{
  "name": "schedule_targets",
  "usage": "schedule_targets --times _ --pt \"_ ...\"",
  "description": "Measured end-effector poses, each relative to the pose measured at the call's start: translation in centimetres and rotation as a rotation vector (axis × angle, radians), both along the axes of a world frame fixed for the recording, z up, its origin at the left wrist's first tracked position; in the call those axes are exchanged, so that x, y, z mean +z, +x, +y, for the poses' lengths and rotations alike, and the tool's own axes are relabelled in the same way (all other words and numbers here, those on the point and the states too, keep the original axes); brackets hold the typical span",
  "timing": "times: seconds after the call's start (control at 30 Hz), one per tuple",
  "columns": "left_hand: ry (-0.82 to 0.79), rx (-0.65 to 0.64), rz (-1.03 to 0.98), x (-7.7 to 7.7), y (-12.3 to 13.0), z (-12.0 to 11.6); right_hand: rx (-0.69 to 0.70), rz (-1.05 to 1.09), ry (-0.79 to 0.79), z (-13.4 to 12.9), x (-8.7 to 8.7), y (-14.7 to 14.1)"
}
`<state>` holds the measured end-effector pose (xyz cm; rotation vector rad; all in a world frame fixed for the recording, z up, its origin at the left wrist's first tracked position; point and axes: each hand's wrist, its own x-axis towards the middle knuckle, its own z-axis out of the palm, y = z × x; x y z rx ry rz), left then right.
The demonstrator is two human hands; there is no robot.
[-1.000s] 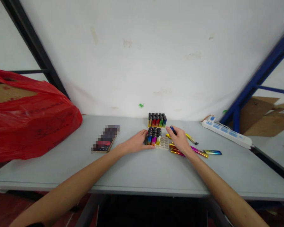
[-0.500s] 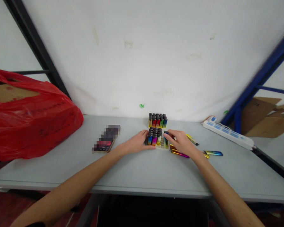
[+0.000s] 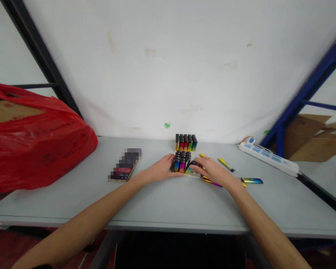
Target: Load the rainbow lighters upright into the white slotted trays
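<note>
My left hand (image 3: 161, 169) is closed around the left side of a pale tray (image 3: 195, 175), its thumb along the front. Upright lighters (image 3: 182, 165) with black tops and shiny coloured bodies fill the tray's left part. Over the tray's right part, my right hand (image 3: 212, 170) pinches a lighter (image 3: 189, 169), which is tilted and partly hidden by the fingers. Loose lighters lie flat on the right: a yellow one (image 3: 226, 164), a blue-gold one (image 3: 252, 181) and a gold-purple one (image 3: 211, 181) partly below my right hand.
Behind the tray stands a full block of lighters (image 3: 186, 143), near the wall. A phone (image 3: 126, 168), partly pixelated, lies to the left, beside a bulging red plastic bag (image 3: 42, 142). At right are a white power strip (image 3: 268, 157) and a cardboard box (image 3: 310, 140) beyond the blue frame.
My right hand has moved slightly left and down with its lighter, which now tilts instead of standing upright. My left hand stays at the tray.
</note>
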<state>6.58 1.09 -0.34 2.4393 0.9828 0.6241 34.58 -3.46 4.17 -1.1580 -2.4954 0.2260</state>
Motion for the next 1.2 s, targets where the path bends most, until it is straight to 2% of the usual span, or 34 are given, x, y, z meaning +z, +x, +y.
schedule_targets --times 0.13,0.27,0.37,0.5,0.6,0.7,0.77,0.97,1.13,1.2 --pt "0.012 -0.013 -0.007 -0.1 0.0 0.2 -0.007 -0.069 0.036 -0.1 -0.3 -0.9" --pt "0.020 -0.016 -0.022 -0.1 -0.1 0.1 -0.116 -0.096 0.032 -0.2 0.3 -0.4" --pt "0.013 0.002 -0.001 0.1 -0.1 -0.1 -0.280 -0.108 0.045 0.4 0.8 2.2" --pt "-0.022 0.019 0.016 0.2 -0.1 0.0 -0.557 -0.176 0.062 1.9 0.2 7.9" --pt "-0.037 0.015 0.013 0.0 -0.1 0.3 -0.702 -0.290 -0.052 2.7 -0.6 11.5" --pt "-0.040 0.001 -0.004 -0.2 -0.1 0.7 -0.665 -0.290 -0.192 3.2 -1.2 13.3" --pt "-0.043 -0.011 -0.017 -0.3 -0.1 0.9 -0.622 -0.240 -0.215 3.4 -1.4 13.5" --pt "-0.055 -0.029 -0.022 0.0 -0.4 1.2 -0.677 0.051 -0.169 3.3 -1.5 12.4" --pt "-0.084 -0.053 -0.005 0.2 -1.0 1.6 -0.552 0.359 0.049 3.1 -0.7 9.7" --pt "-0.092 -0.059 -0.008 0.2 -1.2 1.8 -0.482 0.530 0.046 3.0 -0.4 8.3"
